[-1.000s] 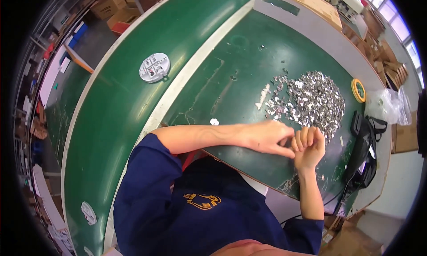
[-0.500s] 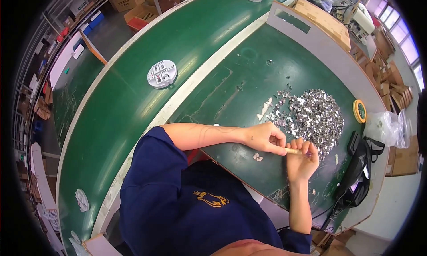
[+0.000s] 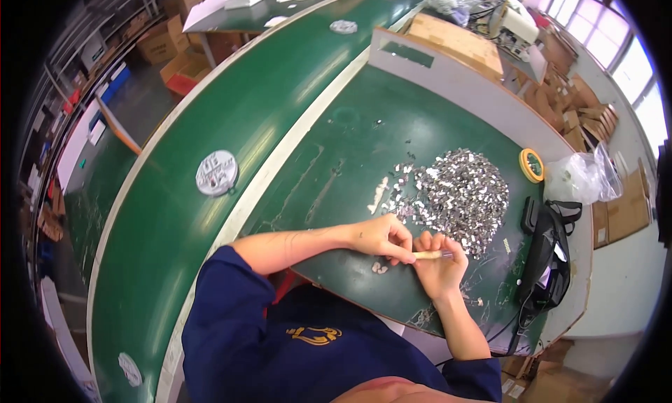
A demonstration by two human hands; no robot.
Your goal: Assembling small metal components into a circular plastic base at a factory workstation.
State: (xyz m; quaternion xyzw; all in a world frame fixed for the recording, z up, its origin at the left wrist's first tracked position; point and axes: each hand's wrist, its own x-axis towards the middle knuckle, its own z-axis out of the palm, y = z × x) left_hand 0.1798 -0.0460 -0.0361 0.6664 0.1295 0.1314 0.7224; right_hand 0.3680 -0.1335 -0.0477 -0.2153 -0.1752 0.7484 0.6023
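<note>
Both hands meet on one pale stick

From where I stand, the slim pale stick [image 3: 428,255] is just above the near side of the green tabletop [image 3: 350,140], between two hands. The left hand [image 3: 385,239] pinches its left end, thumb and forefinger closed with no gap I can see. The right hand [image 3: 442,266] has its fingers curled in around the rest, thumb near the clear, purplish tip; how firmly, I cannot tell.

That small grip is the weak point: a slip or a hard twist could snap the stick, or drop it near the metal-piece pile [image 3: 465,200], where a stray knuckle might scatter bits.

Counting: one stick; one pile, its pieces beyond counting; one pale strip [image 3: 378,195]; one yellow ring [image 3: 531,165]; one clear plastic bag [image 3: 572,179]; one black bag [image 3: 554,263]; and, on the green belt [image 3: 154,249], three grey-white discs [image 3: 217,172], possibly a fourth far off.
</note>
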